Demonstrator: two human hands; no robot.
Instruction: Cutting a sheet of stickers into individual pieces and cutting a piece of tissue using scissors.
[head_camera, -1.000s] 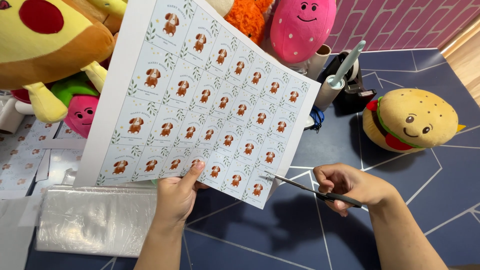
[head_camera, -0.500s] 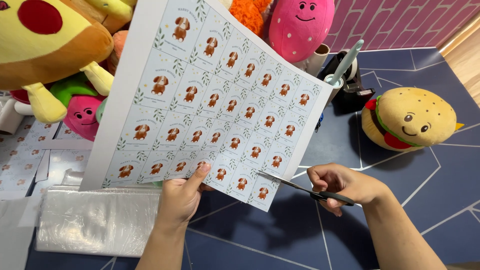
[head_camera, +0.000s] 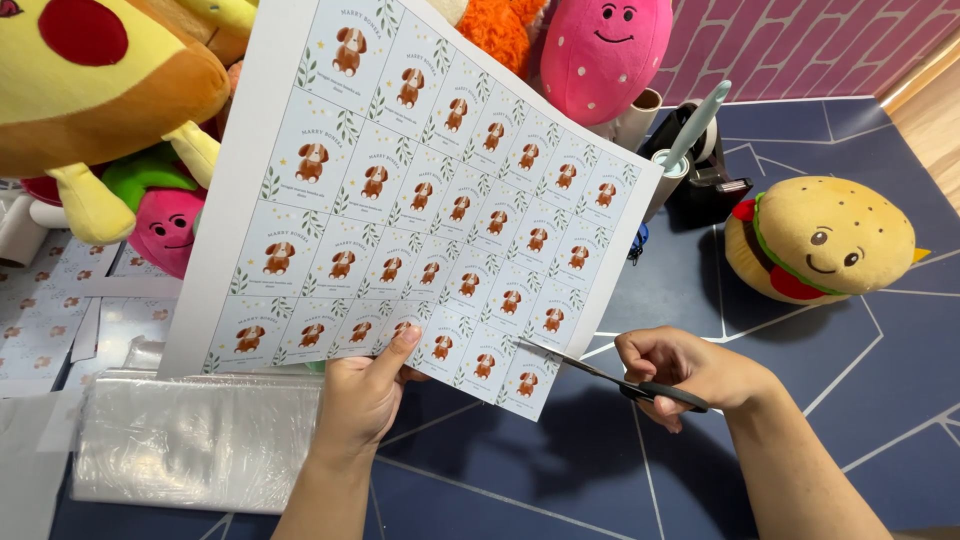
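Dark blue mat (head_camera: 880, 400) below pink brick wall (head_camera: 800, 40), plush burger (head_camera: 825, 240) aside, left hand (head_camera: 365, 395) pinching sticker sheet (head_camera: 420, 190), right hand (head_camera: 685, 370) gripping scissors (head_camera: 610, 378) at sheet edge.

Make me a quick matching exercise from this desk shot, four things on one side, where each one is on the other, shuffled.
Things:
1. printed sheet of dog labels
2. scissors
3. burger plush
4. clear plastic bags

Places:
A. lying on the blue mat, at the right
B. in the right hand, blades at the sheet's lower right edge
C. lying at the lower left, beside the left wrist
D. held up by its bottom edge in the left hand

Pairs: 1-D, 2-B, 3-A, 4-C
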